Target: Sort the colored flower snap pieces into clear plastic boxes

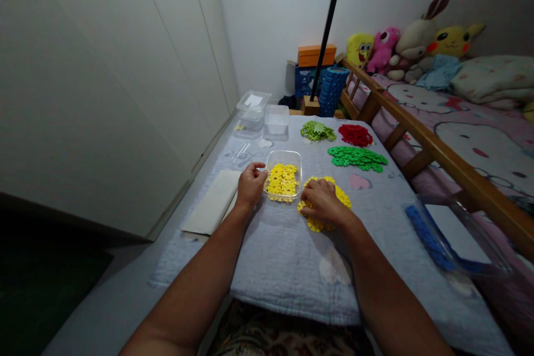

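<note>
My left hand (252, 183) pinches the left rim of a clear plastic container (285, 157). Several yellow notched snowflake discs (282, 181) lie inside it. Just right of the container, my right hand (323, 200) is on a loose pile of the same yellow discs (342, 196). Its fingers curl down and close on discs in the pile; exactly how many is hidden under the hand.
Piles of light green (317, 131), red (356, 135) and dark green discs (359, 158) lie farther back. Lidded boxes (253, 108) and an open box (277, 119) stand back left. A folded beige cloth (212, 203) is left; a box of blue pieces (454, 236) is right.
</note>
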A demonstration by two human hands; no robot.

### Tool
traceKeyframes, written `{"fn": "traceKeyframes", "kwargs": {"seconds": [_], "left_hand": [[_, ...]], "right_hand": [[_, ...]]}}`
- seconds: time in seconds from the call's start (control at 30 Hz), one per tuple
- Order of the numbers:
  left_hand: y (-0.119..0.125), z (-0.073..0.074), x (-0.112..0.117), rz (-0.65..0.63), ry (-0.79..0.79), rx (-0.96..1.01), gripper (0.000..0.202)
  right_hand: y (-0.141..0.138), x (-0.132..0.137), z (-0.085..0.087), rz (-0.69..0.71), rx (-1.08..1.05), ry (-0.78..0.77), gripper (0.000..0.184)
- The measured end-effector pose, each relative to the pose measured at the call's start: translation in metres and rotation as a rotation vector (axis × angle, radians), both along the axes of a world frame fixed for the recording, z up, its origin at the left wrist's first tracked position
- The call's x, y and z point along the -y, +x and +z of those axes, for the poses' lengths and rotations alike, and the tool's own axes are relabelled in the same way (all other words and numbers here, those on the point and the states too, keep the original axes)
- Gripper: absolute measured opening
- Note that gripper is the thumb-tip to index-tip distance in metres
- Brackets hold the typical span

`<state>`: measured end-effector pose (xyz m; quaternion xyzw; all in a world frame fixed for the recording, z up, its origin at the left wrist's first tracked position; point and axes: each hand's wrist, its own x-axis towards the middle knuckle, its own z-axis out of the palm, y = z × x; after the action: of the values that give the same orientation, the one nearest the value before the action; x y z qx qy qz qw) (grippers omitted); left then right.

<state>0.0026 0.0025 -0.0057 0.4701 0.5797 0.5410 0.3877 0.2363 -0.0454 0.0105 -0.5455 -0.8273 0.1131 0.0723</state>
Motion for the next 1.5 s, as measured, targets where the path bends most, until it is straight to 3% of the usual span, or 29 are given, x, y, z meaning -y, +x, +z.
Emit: {"fn": "traceKeyframes", "kwargs": {"seconds": [0.1,0.23,0.37,0.57,0.73,0.97,1.13,1.23,1.37,1.5], "left_hand": [[-0.001,-0.002,-0.001,-0.006,0.002,0.001,0.026],[-0.001,-0.003,-0.001,-0.012,0.015,-0.003,0.027],[-0.001,-0.001,0.000,-0.013,0.005,-0.002,0.027],[0.000,0.004,0.002,-0.023,0.008,0.001,0.024],[0.000,0.003,0.002,-0.025,0.002,0.027,0.026],[0.000,-0.002,0.000,-0.029,0.005,0.048,0.029],[-0.002,-0.003,0.001,-0.030,0.014,0.041,0.030],[-0.001,-0.001,0.001,-0.024,0.009,0.027,0.030],[0.001,0.002,0.002,-0.022,0.000,0.012,0.029],[0.000,0.002,0.003,-0.018,0.010,-0.007,0.030]], "right_hand": [[0.004,-0.004,0.003,-0.010,-0.087,-0.044,0.008],[0.017,-0.010,0.009,-0.018,-0.388,-0.062,0.009],[0.029,-0.013,0.014,-0.156,-0.700,-0.085,0.012],[0.028,-0.016,0.019,-0.348,-0.867,0.155,0.018],[0.005,-0.021,0.031,-0.221,-0.746,0.260,0.014],[-0.043,-0.028,0.053,-0.046,-0.266,0.126,0.011],[-0.059,-0.036,0.051,0.041,-0.184,0.053,0.016],[-0.043,-0.045,0.046,-0.014,-0.238,0.093,0.019],[0.008,-0.058,0.037,-0.176,-0.293,0.185,0.019],[0.051,-0.063,0.024,-0.333,-0.159,0.082,0.018]]}}
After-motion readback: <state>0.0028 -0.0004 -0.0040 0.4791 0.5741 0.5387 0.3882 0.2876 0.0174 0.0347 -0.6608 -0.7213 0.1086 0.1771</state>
